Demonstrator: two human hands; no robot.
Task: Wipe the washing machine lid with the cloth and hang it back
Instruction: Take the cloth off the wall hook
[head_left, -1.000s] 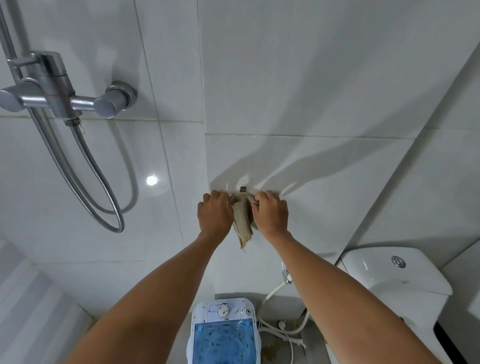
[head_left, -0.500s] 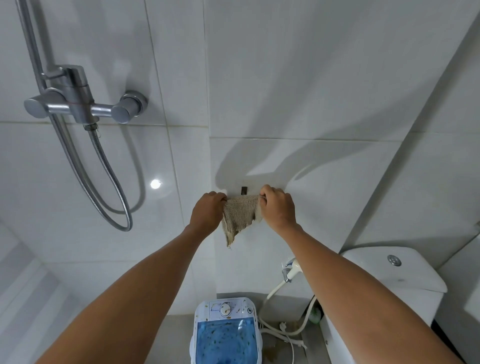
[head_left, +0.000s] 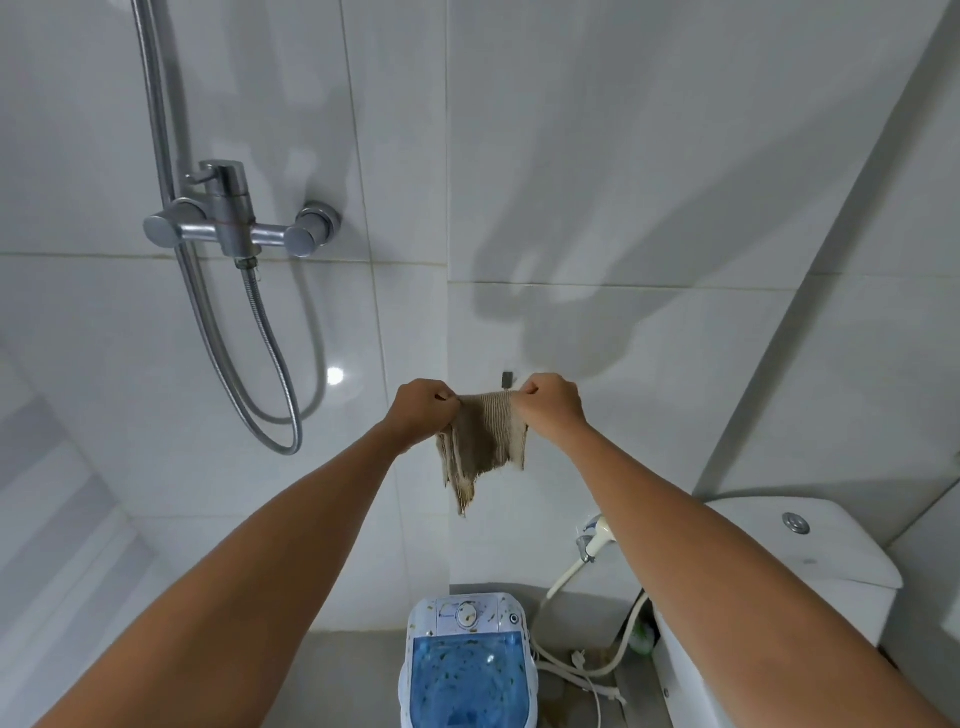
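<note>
Both arms raised toward the tiled wall; left hand and right hand each pinch an upper corner of the beige cloth, fingers curled on it, top edge pulled taut and level between them, rest hanging down; small dark wall hook sits just above that top edge, nearer the right hand, touching or not I cannot tell; cloth's long axis runs left-right, hook lies up and slightly right of its middle; judged: either taking it off or hanging it back, can't say which; washing machine with blue lid well below, between the forearms; shower mixer left, toilet tank right.
</note>
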